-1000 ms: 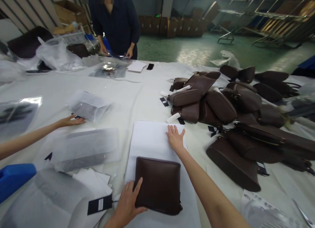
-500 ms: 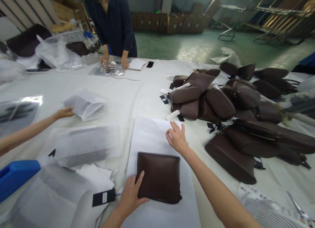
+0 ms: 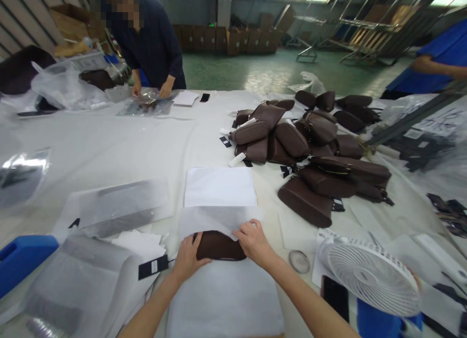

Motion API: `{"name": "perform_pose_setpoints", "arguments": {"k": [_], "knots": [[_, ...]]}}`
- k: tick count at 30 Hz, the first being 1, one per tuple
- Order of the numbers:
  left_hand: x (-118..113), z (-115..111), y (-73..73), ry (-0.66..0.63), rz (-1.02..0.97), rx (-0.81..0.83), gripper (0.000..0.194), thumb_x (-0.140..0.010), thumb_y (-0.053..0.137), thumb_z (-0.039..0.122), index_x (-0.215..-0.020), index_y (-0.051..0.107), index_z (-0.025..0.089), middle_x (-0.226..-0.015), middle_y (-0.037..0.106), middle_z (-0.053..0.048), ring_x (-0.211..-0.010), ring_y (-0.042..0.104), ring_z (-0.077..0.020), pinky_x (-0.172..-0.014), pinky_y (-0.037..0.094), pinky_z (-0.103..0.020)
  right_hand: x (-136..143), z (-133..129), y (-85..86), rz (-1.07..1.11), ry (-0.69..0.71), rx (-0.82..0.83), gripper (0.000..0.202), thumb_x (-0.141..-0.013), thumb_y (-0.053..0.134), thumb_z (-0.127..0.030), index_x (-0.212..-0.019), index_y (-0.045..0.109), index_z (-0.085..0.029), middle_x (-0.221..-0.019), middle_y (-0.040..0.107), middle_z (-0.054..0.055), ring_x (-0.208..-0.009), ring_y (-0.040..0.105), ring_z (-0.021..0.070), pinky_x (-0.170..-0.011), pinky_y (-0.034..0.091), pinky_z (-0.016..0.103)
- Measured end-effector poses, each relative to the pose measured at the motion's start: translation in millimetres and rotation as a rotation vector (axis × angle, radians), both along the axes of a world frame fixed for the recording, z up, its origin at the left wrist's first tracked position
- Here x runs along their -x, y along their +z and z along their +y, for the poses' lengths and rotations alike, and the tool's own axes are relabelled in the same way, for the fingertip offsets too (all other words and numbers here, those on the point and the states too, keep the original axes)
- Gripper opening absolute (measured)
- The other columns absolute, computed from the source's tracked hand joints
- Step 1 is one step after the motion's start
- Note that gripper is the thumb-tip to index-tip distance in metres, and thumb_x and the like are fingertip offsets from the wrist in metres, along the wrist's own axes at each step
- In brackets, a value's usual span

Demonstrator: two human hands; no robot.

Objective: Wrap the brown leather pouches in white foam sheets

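A dark brown leather pouch [image 3: 221, 245] lies on a stack of white tissue paper [image 3: 226, 294] in front of me. A thin sheet of tissue paper [image 3: 215, 219] is folded down over its far part. My left hand [image 3: 189, 255] grips the pouch's left end, thumb at the near edge and fingers at the far edge. At the right end, my right hand [image 3: 253, 240] is closed on the edge of the folded sheet, against the pouch. A black tag [image 3: 153, 267] lies left of my left hand, its cord running toward the pouch.
Brown bags [image 3: 292, 143] are heaped at the right. A white fan [image 3: 372, 275] and a dark phone [image 3: 334, 296] stand near right. Wrapped packages [image 3: 120, 206] and a blue object [image 3: 27, 260] lie left. A co-worker [image 3: 149, 41] handles clear plastic across the table; another person's blue sleeve shows far right.
The tissue sheet has come down over the far part of the pouch. My right hand has moved nearer, to the pouch's right end. Another person's hand and the package it touched have left the left side.
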State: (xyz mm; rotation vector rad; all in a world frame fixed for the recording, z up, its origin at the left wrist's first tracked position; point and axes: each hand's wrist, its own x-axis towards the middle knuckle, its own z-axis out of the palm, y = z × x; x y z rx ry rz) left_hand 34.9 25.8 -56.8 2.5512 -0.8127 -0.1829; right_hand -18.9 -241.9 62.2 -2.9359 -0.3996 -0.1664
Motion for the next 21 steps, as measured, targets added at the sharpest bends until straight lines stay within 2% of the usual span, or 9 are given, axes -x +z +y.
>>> {"name": "perform_pose_setpoints", "arguments": {"k": [2,5,9,11,13,16,18,20,21], "knots": [[-3.4,1.5,-0.8,-0.03,0.015,0.033,0.076,-0.071,0.061,0.062,-0.128,0.047,0.015,-0.113,0.058,-0.017,-0.105,0.054,-0.0329,-0.089,0.043,-0.047,2.7,1.0,-7.7,-0.083,0.015,0.022,0.019,-0.079,0.05,-0.009,-0.079,0.065,-0.021,-0.099,0.065,0.007,-0.094,0.054,0.0197,-0.102,0.024,0.049],[-8.3,0.9,2.1,-0.072,0.061,0.08,0.069,-0.073,0.061,0.058,-0.128,0.048,0.018,-0.12,0.059,-0.014,-0.115,0.05,-0.0323,-0.098,0.039,-0.048,5.5,1.3,-21.2,-0.181,0.072,0.039,0.018,-0.081,0.05,-0.01,-0.075,0.064,-0.02,-0.112,0.064,0.007,-0.114,0.049,0.024,-0.108,0.01,0.059],[-8.4,-2.9,8.6,-0.047,0.018,0.079,0.081,-0.074,0.06,0.058,-0.139,0.032,0.019,-0.124,0.055,-0.014,-0.12,0.046,-0.0333,-0.099,0.037,-0.049,12.7,0.3,-39.0,-0.195,0.084,0.06,0.023,-0.087,0.045,-0.011,-0.092,0.066,-0.021,-0.103,0.068,0.007,-0.108,0.054,0.0211,-0.109,0.011,0.062],[-1.5,-2.0,12.8,-0.009,-0.035,0.048,0.08,-0.075,0.06,0.058,-0.138,0.034,0.017,-0.116,0.057,-0.015,-0.113,0.049,-0.0333,-0.094,0.04,-0.048,19.8,0.3,-45.7,-0.186,0.061,0.084,0.027,-0.089,0.043,-0.013,-0.104,0.063,-0.021,-0.113,0.066,0.009,-0.107,0.054,0.0208,-0.109,0.013,0.062],[11.0,2.7,20.0,0.057,-0.101,0.014,0.07,-0.078,0.058,0.056,-0.133,0.042,0.016,-0.109,0.058,-0.014,-0.106,0.051,-0.0316,-0.09,0.042,-0.046,28.6,1.6,-51.0,-0.172,0.029,0.112,0.032,-0.09,0.041,-0.013,-0.115,0.059,-0.021,-0.124,0.061,0.011,-0.11,0.053,0.0218,-0.108,0.014,0.063],[31.5,10.5,41.6,0.111,-0.2,0.022,0.04,-0.086,0.05,0.045,-0.117,0.058,0.021,-0.105,0.057,-0.012,-0.099,0.052,-0.0274,-0.088,0.043,-0.044,41.0,6.6,-56.5,-0.139,-0.027,0.137,0.042,-0.089,0.039,-0.011,-0.128,0.05,-0.021,-0.134,0.053,0.012,-0.116,0.049,0.024,-0.107,0.016,0.063],[37.1,8.4,62.7,0.04,-0.263,0.047,0.032,-0.088,0.047,0.039,-0.113,0.061,0.024,-0.11,0.057,-0.011,-0.102,0.052,-0.0263,-0.091,0.042,-0.045,45.4,11.0,-58.1,-0.108,-0.069,0.144,0.048,-0.088,0.038,-0.01,-0.134,0.044,-0.021,-0.139,0.048,0.013,-0.121,0.046,0.025,-0.106,0.018,0.062],[31.7,-2.4,82.6,-0.086,-0.311,0.026,0.042,-0.086,0.051,0.042,-0.125,0.053,0.026,-0.126,0.05,-0.012,-0.117,0.045,-0.0309,-0.099,0.035,-0.051,46.5,14.7,-57.8,-0.074,-0.117,0.148,0.052,-0.087,0.037,-0.008,-0.137,0.04,-0.023,-0.141,0.044,0.013,-0.123,0.044,0.0258,-0.104,0.023,0.06],[25.4,-9.8,89.4,-0.151,-0.323,-0.006,0.054,-0.083,0.055,0.045,-0.133,0.045,0.026,-0.137,0.042,-0.013,-0.127,0.036,-0.0353,-0.104,0.029,-0.055,46.8,16.0,-57.2,-0.057,-0.14,0.151,0.054,-0.086,0.037,-0.007,-0.138,0.038,-0.024,-0.142,0.043,0.013,-0.123,0.044,0.0261,-0.103,0.025,0.059]]}}
